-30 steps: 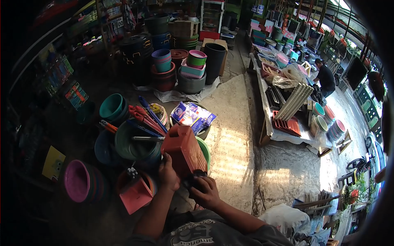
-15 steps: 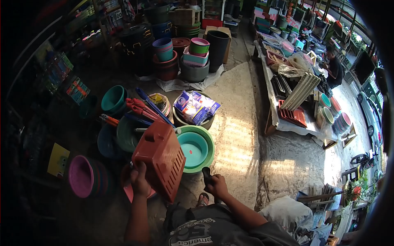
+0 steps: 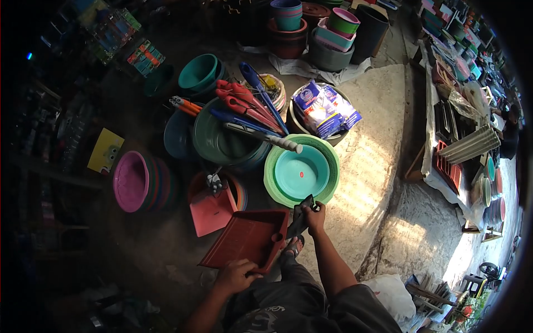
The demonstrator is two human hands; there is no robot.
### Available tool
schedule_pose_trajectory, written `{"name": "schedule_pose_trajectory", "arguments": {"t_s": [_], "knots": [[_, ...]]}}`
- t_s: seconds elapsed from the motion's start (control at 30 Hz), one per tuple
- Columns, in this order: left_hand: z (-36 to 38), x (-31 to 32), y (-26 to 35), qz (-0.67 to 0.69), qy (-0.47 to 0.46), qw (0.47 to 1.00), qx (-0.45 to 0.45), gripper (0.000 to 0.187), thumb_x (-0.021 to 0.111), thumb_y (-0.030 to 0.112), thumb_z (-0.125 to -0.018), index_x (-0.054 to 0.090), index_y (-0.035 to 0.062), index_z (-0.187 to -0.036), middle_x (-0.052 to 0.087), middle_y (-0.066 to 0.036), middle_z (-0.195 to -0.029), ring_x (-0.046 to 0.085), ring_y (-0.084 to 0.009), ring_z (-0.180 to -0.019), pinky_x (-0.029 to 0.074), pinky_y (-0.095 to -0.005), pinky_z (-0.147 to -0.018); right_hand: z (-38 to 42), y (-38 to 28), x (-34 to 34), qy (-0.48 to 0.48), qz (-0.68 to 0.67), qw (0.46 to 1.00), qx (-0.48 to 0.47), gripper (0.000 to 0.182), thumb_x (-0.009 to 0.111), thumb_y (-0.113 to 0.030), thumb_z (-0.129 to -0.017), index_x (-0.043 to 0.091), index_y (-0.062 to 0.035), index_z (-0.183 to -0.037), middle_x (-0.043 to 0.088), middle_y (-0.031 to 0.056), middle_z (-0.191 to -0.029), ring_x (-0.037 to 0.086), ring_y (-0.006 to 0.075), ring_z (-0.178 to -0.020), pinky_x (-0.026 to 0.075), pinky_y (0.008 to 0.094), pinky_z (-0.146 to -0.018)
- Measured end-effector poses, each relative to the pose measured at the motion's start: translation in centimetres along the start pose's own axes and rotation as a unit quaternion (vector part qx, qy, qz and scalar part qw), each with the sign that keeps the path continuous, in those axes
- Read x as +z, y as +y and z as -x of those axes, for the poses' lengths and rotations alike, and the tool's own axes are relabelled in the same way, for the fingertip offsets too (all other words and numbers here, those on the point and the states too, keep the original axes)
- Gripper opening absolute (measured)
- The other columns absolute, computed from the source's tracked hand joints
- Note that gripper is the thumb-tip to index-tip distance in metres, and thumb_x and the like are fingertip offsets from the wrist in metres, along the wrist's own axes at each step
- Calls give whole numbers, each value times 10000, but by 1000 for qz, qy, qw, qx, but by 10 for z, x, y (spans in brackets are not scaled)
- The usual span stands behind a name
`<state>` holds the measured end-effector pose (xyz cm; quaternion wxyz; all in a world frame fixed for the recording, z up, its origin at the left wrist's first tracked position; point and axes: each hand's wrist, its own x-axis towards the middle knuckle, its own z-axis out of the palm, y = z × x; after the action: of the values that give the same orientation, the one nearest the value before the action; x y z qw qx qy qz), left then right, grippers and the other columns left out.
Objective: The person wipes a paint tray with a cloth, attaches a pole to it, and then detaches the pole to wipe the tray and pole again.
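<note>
A reddish-brown plastic dustpan (image 3: 244, 236) is in my left hand (image 3: 240, 276), its hollow side facing up. The fingers close over its near edge. My right hand (image 3: 315, 215) is closed around a dark black item that looks like a folded cloth (image 3: 298, 221), held against the dustpan's right side. Just beyond, a pink dustpan (image 3: 214, 212) leans in a round tub. A turquoise basin (image 3: 301, 173) sits inside a light green basin (image 3: 272, 166), close ahead of my right hand.
Red and blue plastic handles (image 3: 252, 100) stick out of a dark green basin (image 3: 208, 136). Blue-and-white packets (image 3: 325, 108) fill a tub. Stacked pink basins (image 3: 132, 182) lie tipped at left. A goods table (image 3: 425, 147) lines the right, beyond sunlit concrete floor (image 3: 369, 166).
The dustpan has come down and turned, from its slotted underside showing to its hollow side facing up. My right hand has brought the black item up to it. The view has shifted left and downward.
</note>
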<state>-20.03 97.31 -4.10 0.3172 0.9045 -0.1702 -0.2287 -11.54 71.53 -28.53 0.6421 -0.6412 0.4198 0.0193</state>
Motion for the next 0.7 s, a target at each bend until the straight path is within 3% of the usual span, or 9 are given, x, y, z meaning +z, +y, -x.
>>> {"name": "schedule_pose_trajectory", "arguments": {"t_s": [0.13, 0.27, 0.3, 0.33, 0.4, 0.53, 0.6, 0.67, 0.7], "knots": [[-2, 15, -16, -32, -7, 999, -10, 218, 738, 223, -678, 655, 112, -847, 615, -41, -801, 610, -254, -786, 455, -391, -703, -44, 26, 31, 38, 50, 997, -52, 563, 741, -216, -736, 457, 16, -1164, 549, 168, -1047, 559, 208, -863, 480, 308, -721], [-14, 30, -34, -32, -50, 998, -24, 189, 698, 135, -661, 649, 120, -843, 610, -26, -839, 603, -228, -826, 435, -377, -767, -79, 73, 46, -81, 299, 944, -116, 655, 722, -295, -730, 474, 12, -1253, 538, 270, -1154, 558, 372, -1023, 454, 381, -853], [-19, 33, -38, -45, -58, 997, -14, 203, 692, 113, -661, 645, 124, -857, 604, -23, -846, 601, -221, -823, 433, -373, -778, -79, 86, 48, -94, 367, 907, -185, 617, 723, -318, -714, 526, -33, -1224, 526, 276, -1171, 516, 402, -1073, 423, 414, -909], [-23, 36, -41, -43, -70, 996, -17, 203, 692, 113, -661, 645, 124, -857, 604, -23, -846, 601, -221, -823, 433, -373, -778, -82, 96, 50, -136, 424, 890, -97, 591, 666, -386, -750, 505, -176, -1277, 497, 236, -1203, 457, 396, -1122, 370, 442, -972], [-30, 39, -46, -22, -64, 997, -33, 201, 668, 84, -657, 645, 128, -851, 602, -18, -844, 594, -217, -838, 421, -380, -800, -72, 99, 52, -121, 499, 844, -155, 547, 655, -385, -760, 525, -199, -1257, 500, 219, -1201, 463, 404, -1104, 379, 447, -961], [-40, 38, -59, -12, -75, 997, -23, 205, 671, 90, -653, 647, 133, -852, 602, -15, -848, 588, -208, -845, 414, -377, -802, -62, 90, 50, -101, 474, 866, -126, 524, 643, -398, -766, 550, -173, -1230, 482, 214, -1233, 460, 402, -1113, 384, 444, -954], [-46, 31, -61, -44, -82, 996, 16, 213, 673, 87, -645, 647, 130, -851, 606, -17, -848, 591, -205, -832, 411, -364, -792, -58, 75, 48, -64, 404, 895, -178, 528, 677, -358, -737, 572, -94, -1182, 532, 264, -1124, 516, 400, -1026, 425, 452, -893], [-52, 20, -60, -44, -84, 995, 38, 213, 672, 84, -645, 646, 127, -851, 605, -17, -839, 593, -204, -827, 412, -363, -784, -48, 48, 34, -58, 392, 902, -173, 522, 663, -400, -759, 585, -53, -1141, 575, 234, -1055, 556, 368, -981, 449, 429, -863], [-55, 13, -59, -45, -84, 994, 51, 212, 671, 81, -645, 645, 123, -851, 604, -17, -829, 594, -203, -822, 412, -361, -777, -41, 36, 26, -143, 246, 959, -4, 520, 633, -437, -782, 585, -53, -1129, 576, 200, -1049, 559, 345, -963, 460, 450, -832]]}}
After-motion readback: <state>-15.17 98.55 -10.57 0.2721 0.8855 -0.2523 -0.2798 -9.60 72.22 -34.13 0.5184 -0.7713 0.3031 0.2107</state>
